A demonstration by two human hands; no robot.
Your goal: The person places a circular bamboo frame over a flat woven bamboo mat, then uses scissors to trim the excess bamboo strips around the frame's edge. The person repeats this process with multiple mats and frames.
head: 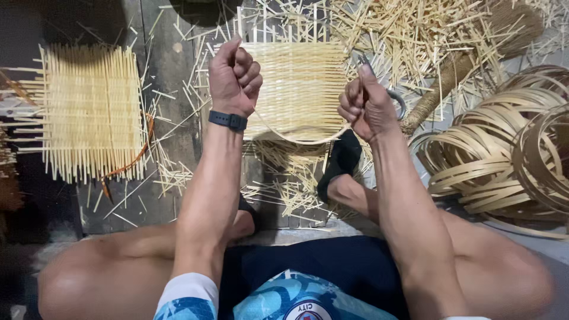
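Bare knees and blue shirt lowest in view. Pale square woven bamboo mat (299, 89) lies on floor between fists. Left hand (234, 77) and right hand (367, 106), fingers curled tight, pinch thin bent bamboo strip (296, 139) along mat's near edge. Strip runs left to right.

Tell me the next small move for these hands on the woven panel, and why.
Probably draw the thin strip snug against the woven panel: it sags in a slack loop under the panel's near edge, with the left hand and right hand both fisted at its ends.

Soft overhead light, dim left edge, slight blur, wide-angle distortion
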